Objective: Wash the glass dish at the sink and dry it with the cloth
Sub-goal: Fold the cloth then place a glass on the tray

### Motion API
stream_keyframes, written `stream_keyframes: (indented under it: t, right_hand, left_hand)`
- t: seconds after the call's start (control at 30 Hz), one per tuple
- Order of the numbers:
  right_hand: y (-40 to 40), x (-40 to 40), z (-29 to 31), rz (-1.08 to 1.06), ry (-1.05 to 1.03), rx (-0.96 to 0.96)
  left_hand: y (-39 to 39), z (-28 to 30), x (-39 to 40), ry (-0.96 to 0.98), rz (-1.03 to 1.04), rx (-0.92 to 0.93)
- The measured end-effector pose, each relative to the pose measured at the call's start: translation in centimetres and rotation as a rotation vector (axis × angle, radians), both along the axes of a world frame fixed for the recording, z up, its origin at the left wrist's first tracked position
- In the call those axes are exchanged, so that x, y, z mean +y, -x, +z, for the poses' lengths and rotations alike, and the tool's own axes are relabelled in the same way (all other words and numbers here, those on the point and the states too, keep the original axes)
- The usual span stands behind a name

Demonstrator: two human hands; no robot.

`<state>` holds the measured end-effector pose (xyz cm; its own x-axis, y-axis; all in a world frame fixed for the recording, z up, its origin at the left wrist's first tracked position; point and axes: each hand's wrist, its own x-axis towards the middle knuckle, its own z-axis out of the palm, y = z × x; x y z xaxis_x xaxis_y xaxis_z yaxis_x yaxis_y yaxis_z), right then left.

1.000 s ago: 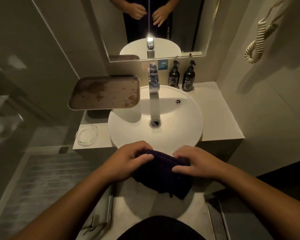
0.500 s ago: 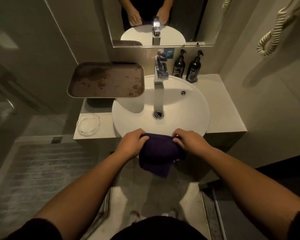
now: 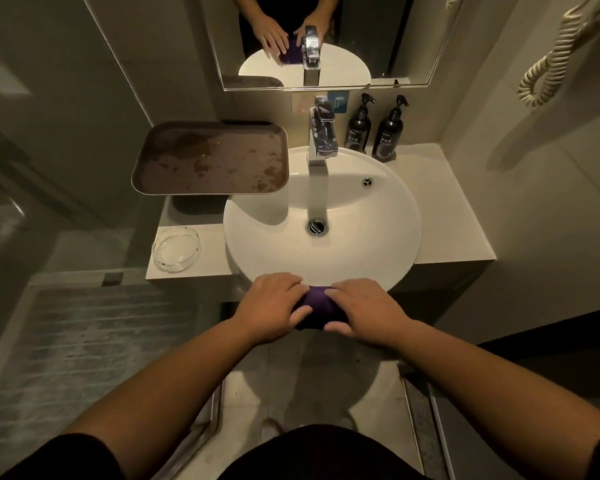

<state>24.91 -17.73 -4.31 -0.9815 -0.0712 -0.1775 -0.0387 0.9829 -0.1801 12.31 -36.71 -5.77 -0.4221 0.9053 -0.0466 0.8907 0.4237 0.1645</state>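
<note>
A round clear glass dish (image 3: 177, 248) rests on the counter left of the white round sink (image 3: 378, 237). A dark purple cloth (image 3: 321, 304) is bunched at the sink's near rim. My left hand (image 3: 272, 306) grips its left side and my right hand (image 3: 362, 311) grips its right side, so most of the cloth is hidden between them. Both hands are well right of the glass dish and apart from it. The chrome tap (image 3: 321, 138) stands at the back of the sink; no water is visible running.
A brown stained tray (image 3: 212, 157) stands raised at the back left, overhanging the sink rim. Two dark pump bottles (image 3: 374, 129) stand right of the tap. A mirror (image 3: 326, 39) hangs above. A coiled cord (image 3: 551, 60) hangs on the right wall.
Both hands have carried the cloth forward and up to the sink's near rim, squeezing it into a tighter bundle. The glass dish has stayed put on the counter.
</note>
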Motion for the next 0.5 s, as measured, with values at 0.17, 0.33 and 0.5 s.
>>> stream_keyframes:
  t: [0.17, 0.33, 0.5]
  right_hand:
    - [-0.2, 0.0, -0.9, -0.044, 0.01, -0.004]
    - [0.0, -0.3, -0.3, -0.054, 0.016, -0.043]
    - [0.8, -0.5, 1.4, -0.04, 0.004, -0.186]
  left_hand:
    - [-0.5, -0.5, -0.6, 0.05, -0.006, 0.012]
    - [-1.2, 0.6, -0.2, 0.052, 0.026, 0.001]
    - [-1.6, 1.5, -0.4, 0.111, 0.041, -0.003]
